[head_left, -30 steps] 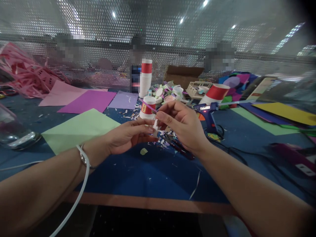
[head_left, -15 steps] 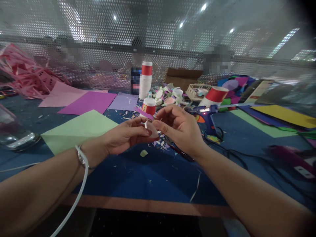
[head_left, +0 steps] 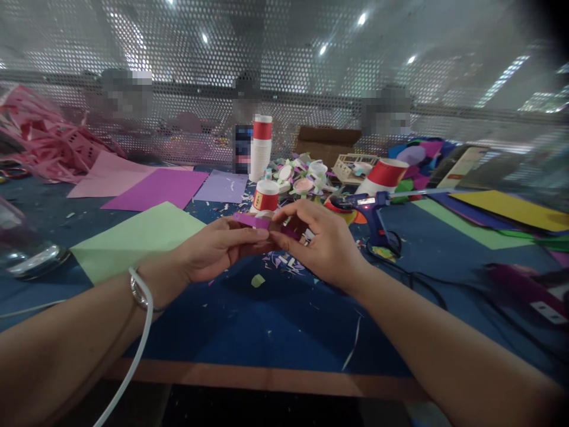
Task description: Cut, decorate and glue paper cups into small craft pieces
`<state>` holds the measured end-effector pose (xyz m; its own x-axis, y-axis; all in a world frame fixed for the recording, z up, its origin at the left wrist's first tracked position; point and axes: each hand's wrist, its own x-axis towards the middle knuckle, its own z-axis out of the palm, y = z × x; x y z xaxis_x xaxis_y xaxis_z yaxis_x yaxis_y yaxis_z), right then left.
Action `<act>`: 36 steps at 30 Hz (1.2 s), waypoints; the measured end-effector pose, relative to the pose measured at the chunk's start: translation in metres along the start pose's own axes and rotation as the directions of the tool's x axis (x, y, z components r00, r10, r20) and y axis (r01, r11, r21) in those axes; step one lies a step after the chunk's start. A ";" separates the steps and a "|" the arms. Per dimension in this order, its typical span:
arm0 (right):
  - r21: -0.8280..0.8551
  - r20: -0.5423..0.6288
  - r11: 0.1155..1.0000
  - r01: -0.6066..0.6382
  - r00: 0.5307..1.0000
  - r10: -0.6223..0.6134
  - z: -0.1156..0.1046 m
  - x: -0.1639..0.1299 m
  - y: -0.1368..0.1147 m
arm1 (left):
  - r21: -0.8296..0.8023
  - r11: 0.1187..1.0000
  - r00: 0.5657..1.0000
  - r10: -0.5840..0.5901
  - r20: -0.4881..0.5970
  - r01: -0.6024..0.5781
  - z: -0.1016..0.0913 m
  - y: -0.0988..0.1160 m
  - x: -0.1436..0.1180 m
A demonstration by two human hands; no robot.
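Observation:
A narrow purple paper strip (head_left: 251, 221) is stretched between my two hands, just above the table. My left hand (head_left: 217, 246) is closed, its thumb and fingers pinching the strip's lower side. From the right, the thumb and curled fingers of my right hand (head_left: 324, 240) grip the strip where the two hands meet, and a darker stretch of purple shows inside them. The small white round piece seen earlier is mostly hidden by the fingers. Just behind the hands stands a red and white paper cup (head_left: 265, 196).
A blue glue gun (head_left: 377, 219) with a black cord lies at right. Behind are stacked paper cups (head_left: 261, 148), a heap of paper scraps (head_left: 306, 172) and a tilted cup (head_left: 386, 173). A green sheet (head_left: 146, 237) and a glass jar (head_left: 26, 255) lie left.
The purple strip has come down and now lies across the fingertips, lengthwise between the hands. The white round piece has turned out of sight, and both hands have closed in together.

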<state>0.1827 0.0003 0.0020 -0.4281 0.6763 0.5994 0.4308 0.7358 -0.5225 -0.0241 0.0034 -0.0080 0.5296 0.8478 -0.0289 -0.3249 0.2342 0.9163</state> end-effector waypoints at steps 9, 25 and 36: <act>-0.144 -0.033 0.981 0.130 0.990 -0.136 0.003 -0.001 0.002 | -0.007 0.999 0.997 0.038 -0.062 -0.039 0.008 -0.001 -0.001; -0.108 -0.029 0.988 0.111 0.993 -0.115 0.005 -0.001 0.000 | -0.035 0.999 0.992 0.019 -0.128 -0.023 0.008 -0.001 0.001; 0.012 -0.085 0.999 -0.042 0.995 0.043 0.006 -0.001 0.006 | -0.068 0.994 0.984 0.078 -0.161 -0.090 0.007 -0.002 0.003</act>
<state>0.1809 0.0037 -0.0056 -0.3403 0.7016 0.6260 0.4391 0.7073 -0.5540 -0.0162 0.0024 -0.0070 0.3695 0.9290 -0.0216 -0.4238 0.1891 0.8858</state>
